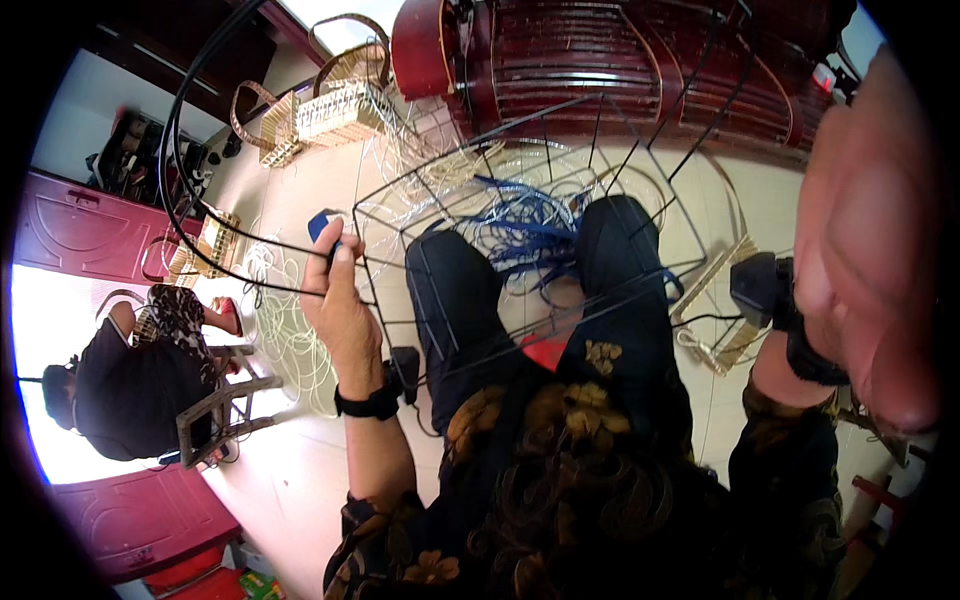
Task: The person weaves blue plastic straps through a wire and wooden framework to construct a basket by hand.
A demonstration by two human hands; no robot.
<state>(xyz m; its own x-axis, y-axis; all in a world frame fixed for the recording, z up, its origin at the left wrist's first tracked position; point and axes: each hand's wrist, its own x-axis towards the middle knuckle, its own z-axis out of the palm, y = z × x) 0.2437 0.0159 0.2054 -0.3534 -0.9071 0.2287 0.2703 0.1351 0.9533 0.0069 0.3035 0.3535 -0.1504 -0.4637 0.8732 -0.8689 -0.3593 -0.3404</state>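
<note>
A black wire basket frame (540, 318) rests across my knees, its thin rods forming an open box. Long curved black wires (170, 170) loop away from its left side. My left hand (340, 285) is closed on the frame's wires at that side, and a short dark-blue piece of strip (321, 226) shows by its fingertips. Raised close to the camera at the far right, my right hand (870, 240) looks large and blurred; whether its fingers hold anything is hidden. A tangle of blue strips (535, 225) lies on the floor beyond my knees.
Pale cords (295, 335) spread over the floor at left. Woven baskets (345, 110) stand at the back, beside a dark-red wooden bench (590, 60). A person in black (140, 390) sits at far left near a wooden stool (225, 410). A flat woven piece (720, 290) lies at right.
</note>
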